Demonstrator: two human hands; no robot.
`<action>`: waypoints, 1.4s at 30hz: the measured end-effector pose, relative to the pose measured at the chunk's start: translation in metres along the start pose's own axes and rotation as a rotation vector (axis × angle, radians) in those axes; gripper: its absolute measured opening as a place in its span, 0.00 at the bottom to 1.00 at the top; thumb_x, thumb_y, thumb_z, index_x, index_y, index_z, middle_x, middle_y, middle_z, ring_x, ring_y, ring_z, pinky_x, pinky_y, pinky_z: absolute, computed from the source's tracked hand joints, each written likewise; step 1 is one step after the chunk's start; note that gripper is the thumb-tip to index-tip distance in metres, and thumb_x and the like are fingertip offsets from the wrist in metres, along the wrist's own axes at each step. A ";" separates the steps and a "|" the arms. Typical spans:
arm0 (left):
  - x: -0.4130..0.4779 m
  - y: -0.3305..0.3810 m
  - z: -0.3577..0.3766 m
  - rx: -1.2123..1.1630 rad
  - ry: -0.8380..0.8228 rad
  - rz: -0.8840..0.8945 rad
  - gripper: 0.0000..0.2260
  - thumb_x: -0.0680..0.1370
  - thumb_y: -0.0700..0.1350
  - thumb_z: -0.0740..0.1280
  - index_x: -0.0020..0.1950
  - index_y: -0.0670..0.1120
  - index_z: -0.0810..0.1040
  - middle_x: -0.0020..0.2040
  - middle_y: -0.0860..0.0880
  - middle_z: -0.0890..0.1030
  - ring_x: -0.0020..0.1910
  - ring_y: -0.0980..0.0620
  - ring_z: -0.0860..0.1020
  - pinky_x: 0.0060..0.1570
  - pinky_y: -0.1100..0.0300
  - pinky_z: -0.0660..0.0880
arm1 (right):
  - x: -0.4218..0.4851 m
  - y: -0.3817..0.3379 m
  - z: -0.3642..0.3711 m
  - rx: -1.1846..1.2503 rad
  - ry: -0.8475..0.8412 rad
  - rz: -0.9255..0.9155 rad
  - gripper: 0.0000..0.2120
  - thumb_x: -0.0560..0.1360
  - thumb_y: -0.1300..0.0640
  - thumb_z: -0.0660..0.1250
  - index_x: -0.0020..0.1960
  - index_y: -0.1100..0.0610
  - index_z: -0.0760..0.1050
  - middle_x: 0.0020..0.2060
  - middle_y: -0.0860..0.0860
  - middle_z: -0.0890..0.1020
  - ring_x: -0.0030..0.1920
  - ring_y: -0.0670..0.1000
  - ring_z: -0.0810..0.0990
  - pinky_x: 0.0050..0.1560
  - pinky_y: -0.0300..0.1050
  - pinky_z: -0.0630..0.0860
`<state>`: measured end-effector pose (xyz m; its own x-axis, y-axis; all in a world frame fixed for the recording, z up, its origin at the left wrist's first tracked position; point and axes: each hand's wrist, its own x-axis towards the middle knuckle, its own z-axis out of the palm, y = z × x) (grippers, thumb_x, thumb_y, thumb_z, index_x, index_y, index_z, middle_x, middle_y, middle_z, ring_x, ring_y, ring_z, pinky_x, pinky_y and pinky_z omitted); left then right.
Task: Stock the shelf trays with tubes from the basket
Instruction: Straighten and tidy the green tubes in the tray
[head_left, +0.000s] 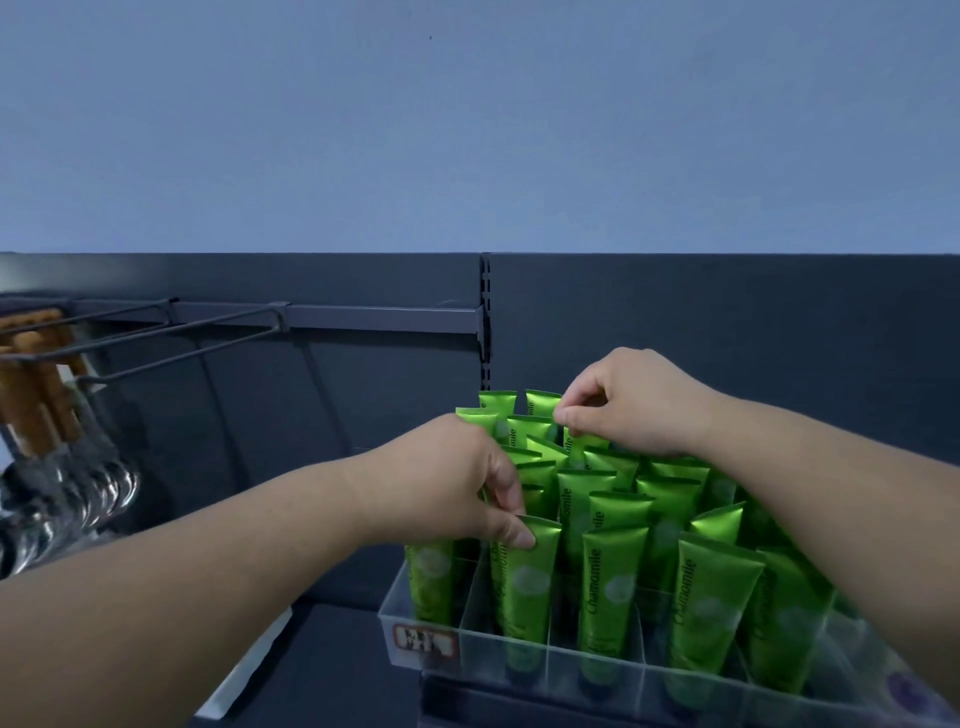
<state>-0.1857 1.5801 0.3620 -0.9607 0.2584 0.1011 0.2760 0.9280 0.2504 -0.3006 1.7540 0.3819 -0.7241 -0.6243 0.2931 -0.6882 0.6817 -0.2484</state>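
green tubes (608, 597) fill a clear tray (571, 670); left hand (457, 478) and right hand (639, 400) fingers (576, 415) each pinch 1.

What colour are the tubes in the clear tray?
The tubes are shiny green; the head view shows it.

One left hand (457, 483), one right hand (634, 402), one clear tray (519, 660), over twenty green tubes (524, 577).

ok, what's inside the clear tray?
Upright green tubes stand in the clear tray, several rows deep. The left hand and right hand cover some tops; the tray floor is hidden.
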 end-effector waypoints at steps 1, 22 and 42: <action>-0.001 0.000 -0.001 -0.002 -0.002 -0.010 0.09 0.70 0.58 0.73 0.42 0.53 0.83 0.41 0.57 0.83 0.41 0.62 0.79 0.44 0.63 0.77 | 0.000 0.000 0.001 0.000 -0.002 -0.008 0.08 0.76 0.47 0.67 0.46 0.47 0.84 0.35 0.37 0.80 0.41 0.40 0.80 0.37 0.28 0.69; -0.005 -0.011 -0.023 -0.162 -0.045 -0.060 0.11 0.63 0.59 0.76 0.41 0.57 0.84 0.36 0.61 0.81 0.36 0.65 0.76 0.36 0.73 0.68 | 0.013 -0.003 -0.001 -0.037 -0.010 0.034 0.07 0.76 0.52 0.67 0.45 0.49 0.84 0.34 0.38 0.80 0.32 0.39 0.79 0.32 0.26 0.68; 0.060 -0.044 -0.007 0.098 0.097 -0.016 0.06 0.74 0.51 0.71 0.47 0.51 0.84 0.39 0.57 0.81 0.38 0.61 0.75 0.45 0.67 0.71 | 0.019 -0.035 0.017 -0.339 -0.145 0.175 0.06 0.72 0.53 0.66 0.45 0.53 0.81 0.44 0.48 0.83 0.47 0.52 0.80 0.48 0.49 0.80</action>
<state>-0.2554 1.5532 0.3636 -0.9562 0.2209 0.1921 0.2523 0.9546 0.1583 -0.2912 1.7117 0.3807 -0.8447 -0.5182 0.1339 -0.5176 0.8546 0.0424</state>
